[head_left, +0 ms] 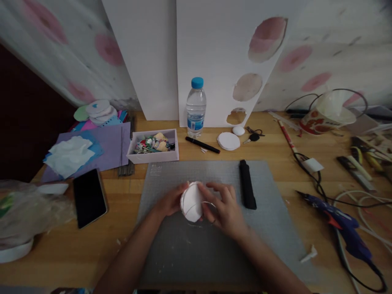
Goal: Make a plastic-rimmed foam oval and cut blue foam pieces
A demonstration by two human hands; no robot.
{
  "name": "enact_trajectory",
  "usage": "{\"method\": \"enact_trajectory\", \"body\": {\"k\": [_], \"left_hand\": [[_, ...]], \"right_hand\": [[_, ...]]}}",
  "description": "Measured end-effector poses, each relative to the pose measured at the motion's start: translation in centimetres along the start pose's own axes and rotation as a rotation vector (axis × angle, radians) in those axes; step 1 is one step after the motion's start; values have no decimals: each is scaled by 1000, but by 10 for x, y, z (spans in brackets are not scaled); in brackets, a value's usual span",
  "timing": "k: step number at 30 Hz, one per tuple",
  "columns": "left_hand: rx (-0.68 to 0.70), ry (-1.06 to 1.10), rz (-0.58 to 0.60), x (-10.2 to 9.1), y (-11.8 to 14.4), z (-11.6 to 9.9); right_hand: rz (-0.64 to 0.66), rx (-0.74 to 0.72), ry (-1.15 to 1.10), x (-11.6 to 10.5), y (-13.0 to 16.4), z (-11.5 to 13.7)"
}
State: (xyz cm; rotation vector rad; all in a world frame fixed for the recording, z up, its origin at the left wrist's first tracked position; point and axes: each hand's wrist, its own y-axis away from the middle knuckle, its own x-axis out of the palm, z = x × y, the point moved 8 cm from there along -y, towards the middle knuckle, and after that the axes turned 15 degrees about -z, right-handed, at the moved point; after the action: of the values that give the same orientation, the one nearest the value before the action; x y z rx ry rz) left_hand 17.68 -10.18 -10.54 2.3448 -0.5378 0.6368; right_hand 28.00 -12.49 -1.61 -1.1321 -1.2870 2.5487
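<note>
Just above the cutting mat (260, 245), I hold a white round disc (192, 204) tilted up, its rim rough and layered. My left hand (172, 201) grips the disc's left edge, its fingers partly hidden behind it. On the right edge, my right hand (225, 208) closes its thumb and index finger, while the other fingers are bent above. A thin pale strand (210, 203) curves out by the right fingers; whether it is wire or thread I cannot tell. To the right of that hand lies a black cylindrical object (247, 183) on the mat.
Behind the mat stand a box of small bits (175, 155), a water bottle (196, 110), a black pen (202, 144) and white discs (228, 141). A phone (89, 198) and purple paper (113, 149) lie left. A glue gun (343, 228) with cables lies right. White boards (211, 53) lean behind.
</note>
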Motion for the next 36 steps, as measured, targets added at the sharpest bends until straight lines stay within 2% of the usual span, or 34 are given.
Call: {"method": "enact_trajectory", "body": {"k": [5, 13, 18, 22, 27, 29, 31, 33, 36], "left_hand": [[63, 21, 4, 6, 8, -10], [41, 13, -1, 5, 8, -7], [59, 27, -43, 0, 5, -8], [68, 30, -37, 2, 6, -10], [92, 59, 55, 11, 8, -17], [114, 71, 93, 15, 9, -21], [120, 53, 109, 18, 9, -22], [123, -16, 78, 16, 8, -21], [126, -127, -27, 7, 3, -15]], "right_hand": [[-150, -36, -5, -12, 5, 3], [-221, -109, 43, -18, 6, 5], [-260, -81, 52, -22, 5, 3], [-342, 58, -36, -31, 1, -6], [-404, 402, -302, -30, 2, -32], [-383, 530, -395, -23, 3, -41], [-317, 588, -467, -15, 1, -45], [-216, 580, -521, -7, -1, -42], [-59, 520, -558, 3, -2, -33]]}}
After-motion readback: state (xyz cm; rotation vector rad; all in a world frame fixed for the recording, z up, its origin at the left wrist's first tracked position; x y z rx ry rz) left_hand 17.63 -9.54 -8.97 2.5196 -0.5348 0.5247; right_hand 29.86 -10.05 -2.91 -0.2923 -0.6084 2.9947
